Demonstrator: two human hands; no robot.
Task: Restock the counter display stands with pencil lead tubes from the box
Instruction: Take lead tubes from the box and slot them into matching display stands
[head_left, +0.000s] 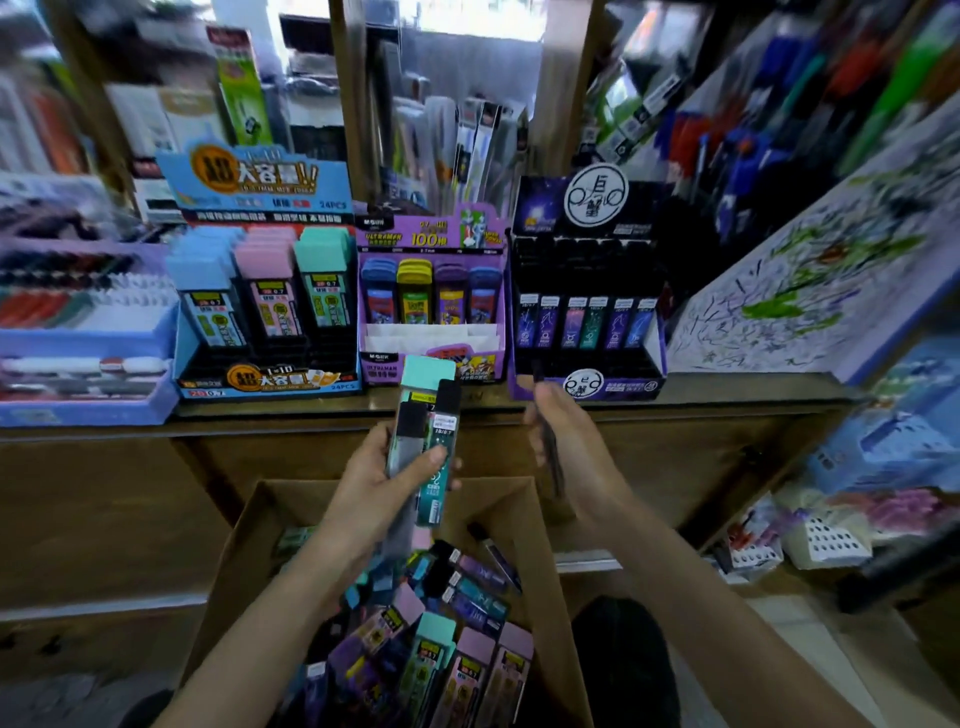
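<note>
Three stands sit side by side along the counter's (737, 387) front edge. The blue stand (265, 376) has rows of wide tubes capped blue, pink and mint. The purple stand (434, 366) has four coloured rows behind bare white slots, and the black stand (589, 387) has six slim tubes upright. Below, the open cardboard box (548, 540) holds a loose heap of tubes (441, 629). The left hand (374, 483) grips a mint-capped tube (423, 371) with slim black-capped ones. The right hand (566, 441) pinches a slim dark tube (553, 460).

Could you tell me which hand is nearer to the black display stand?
Right. The right hand sits just below the black display stand; the left hand is farther left, below the purple stand.
</note>
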